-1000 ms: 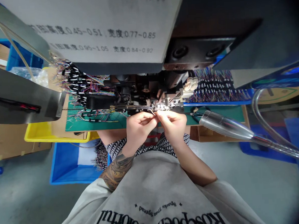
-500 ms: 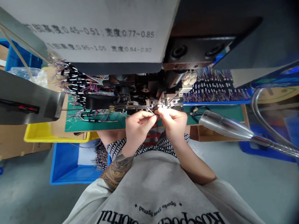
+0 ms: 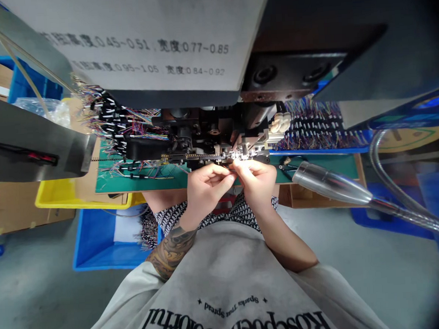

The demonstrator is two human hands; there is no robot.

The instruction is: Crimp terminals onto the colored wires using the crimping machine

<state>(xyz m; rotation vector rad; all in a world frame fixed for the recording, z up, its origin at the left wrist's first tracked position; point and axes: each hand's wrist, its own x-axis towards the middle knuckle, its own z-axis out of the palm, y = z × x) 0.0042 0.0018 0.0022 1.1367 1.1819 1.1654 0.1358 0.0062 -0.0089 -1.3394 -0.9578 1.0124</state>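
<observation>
My left hand [image 3: 207, 186] is closed in a pinch, thumb against fingers, on what looks like a thin wire, mostly hidden by the fingertips. Almost touching it, my right hand [image 3: 258, 181] also pinches, its fingertips right at the brightly lit working point of a crimping machine [image 3: 245, 147]. What sits between the right fingers is too small and glaring to make out. A strip of small metal terminals [image 3: 204, 155] runs in from the left to that point.
Bundles of coloured wires with black sleeves [image 3: 108, 116] lie at the left; more fill a blue tray [image 3: 315, 151] at the right. A metal gooseneck lamp [image 3: 332, 182] reaches in from the right. Yellow bin [image 3: 58, 196] and blue bin [image 3: 99, 258] stand lower left. A machine head with a paper label [image 3: 153, 54] hangs above.
My left hand has shifted slightly right, closer to my right hand. The pale strand seen by its fingertips before is now hidden. My right hand stays nearly in place.
</observation>
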